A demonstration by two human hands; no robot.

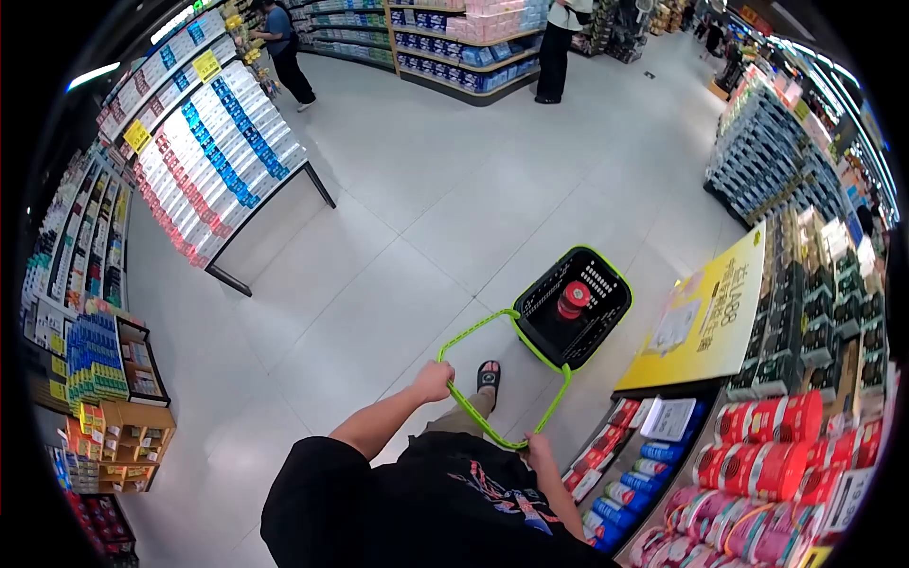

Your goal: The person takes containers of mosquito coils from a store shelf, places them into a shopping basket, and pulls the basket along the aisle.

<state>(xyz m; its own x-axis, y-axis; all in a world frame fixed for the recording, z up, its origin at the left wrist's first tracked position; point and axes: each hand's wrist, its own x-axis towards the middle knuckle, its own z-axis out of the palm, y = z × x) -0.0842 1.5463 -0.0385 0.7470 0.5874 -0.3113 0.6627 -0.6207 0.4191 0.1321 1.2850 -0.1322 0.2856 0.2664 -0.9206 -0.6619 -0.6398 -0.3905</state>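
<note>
A black shopping basket (538, 333) with a bright green rim stands on the floor ahead of me, slightly to the right. Its long green handle (473, 423) reaches back toward my body. My left hand (436, 381) is closed around the handle's left side. Nearer my waist, my right hand (538, 450) grips the handle's near right corner, with some of its fingers hidden. Inside the basket sits a red round container (574, 299) with a dark top; its exact kind is too small to tell.
Close on my right are shelves with red canisters (769, 418), blue packs (620, 494) and a yellow sign (701, 322). A slanted display of boxed goods (204, 156) stands at the left. Two people (559, 47) stand farther off near stocked shelves. Grey tiled floor (379, 256) lies between.
</note>
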